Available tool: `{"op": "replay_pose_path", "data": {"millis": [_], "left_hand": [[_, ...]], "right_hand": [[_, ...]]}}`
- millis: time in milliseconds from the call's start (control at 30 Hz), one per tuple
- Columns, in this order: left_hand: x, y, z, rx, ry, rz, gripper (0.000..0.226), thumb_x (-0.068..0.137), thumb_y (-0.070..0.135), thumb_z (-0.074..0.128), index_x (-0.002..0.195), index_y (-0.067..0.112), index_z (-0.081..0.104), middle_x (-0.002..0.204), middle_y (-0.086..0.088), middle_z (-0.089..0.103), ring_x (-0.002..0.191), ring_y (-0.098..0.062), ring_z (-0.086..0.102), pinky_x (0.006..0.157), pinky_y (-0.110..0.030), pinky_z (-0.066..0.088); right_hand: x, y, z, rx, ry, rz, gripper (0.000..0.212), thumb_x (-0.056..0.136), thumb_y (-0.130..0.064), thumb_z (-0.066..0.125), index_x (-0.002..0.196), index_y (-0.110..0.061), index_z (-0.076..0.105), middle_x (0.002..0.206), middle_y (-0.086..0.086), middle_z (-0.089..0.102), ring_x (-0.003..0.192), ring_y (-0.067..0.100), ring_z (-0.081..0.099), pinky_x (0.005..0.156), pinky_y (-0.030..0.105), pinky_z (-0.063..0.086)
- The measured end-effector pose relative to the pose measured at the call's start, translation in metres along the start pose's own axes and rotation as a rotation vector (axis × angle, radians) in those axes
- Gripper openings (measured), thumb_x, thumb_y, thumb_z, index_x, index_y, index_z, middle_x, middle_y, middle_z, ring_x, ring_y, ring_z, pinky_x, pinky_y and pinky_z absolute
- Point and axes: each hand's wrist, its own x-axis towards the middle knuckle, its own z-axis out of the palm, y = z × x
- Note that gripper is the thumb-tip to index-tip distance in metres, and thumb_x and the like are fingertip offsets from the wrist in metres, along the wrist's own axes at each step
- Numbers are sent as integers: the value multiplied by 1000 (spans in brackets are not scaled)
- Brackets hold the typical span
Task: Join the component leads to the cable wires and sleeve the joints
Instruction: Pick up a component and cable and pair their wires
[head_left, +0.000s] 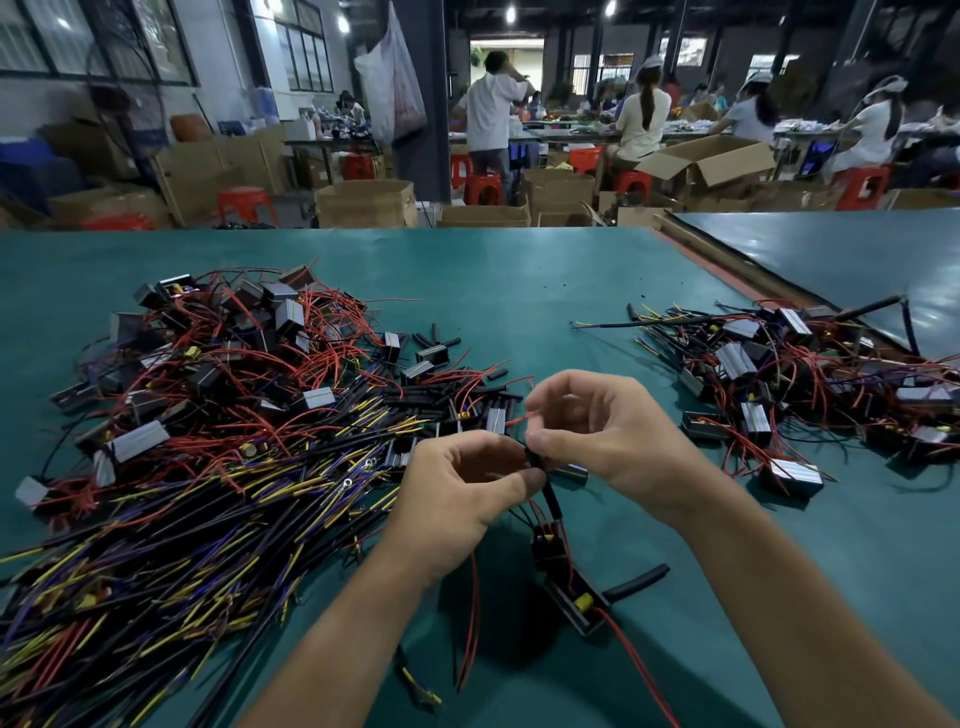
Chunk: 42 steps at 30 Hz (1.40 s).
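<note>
My left hand (457, 493) and my right hand (602, 431) meet above the green table (519, 291). Both pinch a short black sleeve (540, 470) on a wire joint. Below the sleeve hangs a black component (548, 540) with red leads. A second black component (576, 603) with a yellow part lies on the table under my wrists, and a long red lead (641, 670) runs from it toward me. A loose black sleeve (636, 582) lies just to its right.
A big heap of black, yellow and purple cable wires (171, 530) and boxed components (218, 358) fills the left. Another pile of components (810, 384) lies at the right. Loose sleeves (441, 340) are scattered mid-table. Behind the table stand cardboard boxes, red stools and seated workers.
</note>
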Motion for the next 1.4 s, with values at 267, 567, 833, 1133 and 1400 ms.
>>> {"op": "replay_pose_path", "data": {"millis": [267,567,833,1133,1400], "left_hand": [[-3,-1,8,120,-34,105,7,75,12,80,76,8,74,67,-4,69,64,-11,55,62,-25,45],[-4,0,8,176,13,39,9,78,-1,75,72,0,69,59,-2,61,53,-9,47,53,-21,38],[-5,1,8,236,33,67,8,77,2,77,71,3,71,57,-1,63,51,-9,49,51,-21,39],[-1,2,-1,98,126,-173,59,65,-3,85,113,11,53,103,-10,66,70,-16,61,64,-26,55],[-1,1,-2,-70,40,-249,14,79,-6,72,90,-2,66,71,-15,69,51,-14,64,48,-21,52]], "right_hand": [[-3,-2,-6,-69,-63,62,24,88,13,60,89,-10,51,69,1,63,61,13,56,58,20,48],[-6,-3,9,-505,10,-161,30,85,2,63,85,-26,55,75,-4,64,71,18,61,71,42,54],[-6,-6,0,-463,-10,-129,29,81,3,70,94,-21,60,75,0,68,67,23,63,63,38,53],[0,1,-3,-386,153,-75,34,80,4,67,95,-24,53,72,4,67,58,22,56,61,43,51],[5,6,-7,-260,321,-2,27,79,4,70,90,-17,60,68,3,67,56,21,58,58,37,51]]}}
